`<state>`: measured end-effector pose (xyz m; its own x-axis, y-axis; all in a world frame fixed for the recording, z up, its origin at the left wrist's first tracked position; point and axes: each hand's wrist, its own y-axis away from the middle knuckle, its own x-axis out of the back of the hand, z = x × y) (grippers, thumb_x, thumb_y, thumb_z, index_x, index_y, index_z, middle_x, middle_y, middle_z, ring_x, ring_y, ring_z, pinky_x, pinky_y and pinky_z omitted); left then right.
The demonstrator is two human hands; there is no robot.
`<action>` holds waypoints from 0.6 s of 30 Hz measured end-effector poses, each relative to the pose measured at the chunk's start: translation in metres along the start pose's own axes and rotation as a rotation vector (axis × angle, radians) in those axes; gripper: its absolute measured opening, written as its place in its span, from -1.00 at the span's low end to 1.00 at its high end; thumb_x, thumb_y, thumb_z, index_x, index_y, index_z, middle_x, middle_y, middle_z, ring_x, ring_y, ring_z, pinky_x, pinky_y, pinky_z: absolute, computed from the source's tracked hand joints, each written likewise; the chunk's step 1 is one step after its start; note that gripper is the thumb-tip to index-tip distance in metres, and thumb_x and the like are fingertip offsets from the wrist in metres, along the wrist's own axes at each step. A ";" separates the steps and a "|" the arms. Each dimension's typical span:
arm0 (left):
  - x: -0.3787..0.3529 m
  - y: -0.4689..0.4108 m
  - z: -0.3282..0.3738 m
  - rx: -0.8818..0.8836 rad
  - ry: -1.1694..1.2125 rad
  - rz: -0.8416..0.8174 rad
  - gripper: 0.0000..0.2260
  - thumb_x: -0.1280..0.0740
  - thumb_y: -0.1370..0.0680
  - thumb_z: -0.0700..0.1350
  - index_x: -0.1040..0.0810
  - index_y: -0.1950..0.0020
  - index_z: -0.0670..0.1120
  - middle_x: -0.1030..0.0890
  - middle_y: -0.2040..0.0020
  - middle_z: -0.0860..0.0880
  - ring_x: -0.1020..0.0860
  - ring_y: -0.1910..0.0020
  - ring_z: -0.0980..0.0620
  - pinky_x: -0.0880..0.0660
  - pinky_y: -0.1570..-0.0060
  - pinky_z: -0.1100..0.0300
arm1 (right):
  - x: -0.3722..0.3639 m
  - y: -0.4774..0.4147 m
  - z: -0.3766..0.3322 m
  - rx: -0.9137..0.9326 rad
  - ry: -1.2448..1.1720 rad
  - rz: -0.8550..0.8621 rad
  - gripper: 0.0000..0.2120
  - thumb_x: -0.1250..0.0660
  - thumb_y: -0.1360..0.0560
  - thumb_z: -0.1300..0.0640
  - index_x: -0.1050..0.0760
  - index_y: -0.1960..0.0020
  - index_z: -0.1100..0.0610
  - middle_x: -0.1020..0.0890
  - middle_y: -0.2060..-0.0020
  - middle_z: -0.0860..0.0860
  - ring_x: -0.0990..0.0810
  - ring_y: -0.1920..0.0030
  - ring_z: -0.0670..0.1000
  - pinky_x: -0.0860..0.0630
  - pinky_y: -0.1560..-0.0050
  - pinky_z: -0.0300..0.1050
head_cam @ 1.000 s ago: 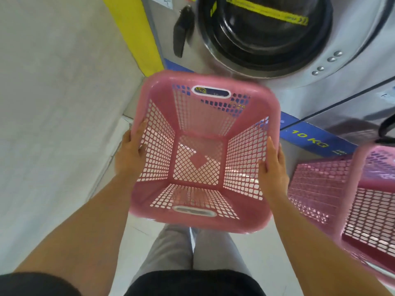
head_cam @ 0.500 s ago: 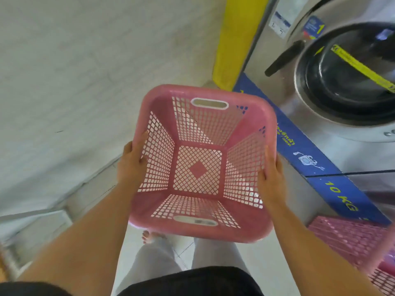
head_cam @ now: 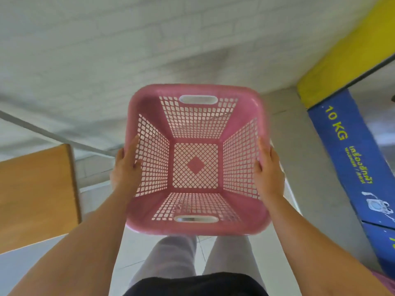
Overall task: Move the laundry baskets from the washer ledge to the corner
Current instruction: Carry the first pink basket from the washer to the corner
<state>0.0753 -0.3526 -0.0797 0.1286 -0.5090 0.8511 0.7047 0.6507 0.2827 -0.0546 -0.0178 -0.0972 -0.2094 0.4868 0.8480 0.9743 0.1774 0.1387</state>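
I hold a pink lattice laundry basket [head_cam: 195,226] in the air in front of me, its open top facing me and nothing inside. My left hand [head_cam: 125,169] grips its left rim, thumb inside the wall. My right hand [head_cam: 269,171] grips the right rim the same way. The basket hangs over the tiled floor, facing a white brick wall [head_cam: 106,50]. A sliver of another pink basket [head_cam: 384,278] shows at the lower right edge.
The washer's blue "10 KG" front panel [head_cam: 350,159] runs along the right, with a yellow post [head_cam: 342,60] behind it. A wooden tabletop [head_cam: 36,193] juts in at the left. My legs [head_cam: 171,257] stand on pale floor tiles below the basket.
I have turned left with the basket in both hands. The washer door has slid out of view to the right, the other baskets are almost gone, and the wall and a wooden tabletop have come in.
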 end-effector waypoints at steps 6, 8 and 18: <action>0.014 -0.007 -0.072 0.161 0.047 0.035 -0.37 -0.20 -0.54 -0.20 -0.14 -0.42 0.41 -0.44 -0.30 -0.05 -0.48 0.19 -0.03 -0.34 0.41 0.24 | -0.056 -0.017 -0.052 0.085 -0.002 -0.122 -0.37 -0.14 -0.61 0.16 0.02 -0.53 -0.26 -0.35 -0.39 0.02 -0.51 0.22 -0.13 -0.34 0.40 -0.44; 0.014 -0.009 -0.091 0.189 0.061 0.054 -0.39 -0.18 -0.56 -0.20 -0.15 -0.43 0.40 -0.44 -0.30 -0.03 -0.49 0.26 -0.03 -0.34 0.46 0.25 | -0.075 -0.022 -0.064 0.127 0.011 -0.136 -0.38 -0.14 -0.61 0.16 0.01 -0.54 -0.23 -0.37 -0.37 0.04 -0.54 0.26 -0.12 -0.47 0.40 -0.36; -0.020 -0.047 -0.176 0.326 0.060 0.083 -0.39 -0.12 -0.56 -0.24 -0.12 -0.44 0.36 -0.40 -0.26 -0.06 -0.46 0.35 -0.03 -0.35 0.49 0.24 | -0.182 -0.049 -0.092 0.227 0.041 -0.187 -0.39 -0.18 -0.60 0.19 -0.05 -0.55 -0.16 -0.37 -0.40 0.08 -0.54 0.33 -0.05 -0.45 0.40 -0.32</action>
<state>0.1623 -0.4721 -0.1881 0.2237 -0.4724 0.8525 0.4312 0.8324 0.3481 -0.0563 -0.1936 -0.2119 -0.3758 0.3937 0.8389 0.8746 0.4500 0.1806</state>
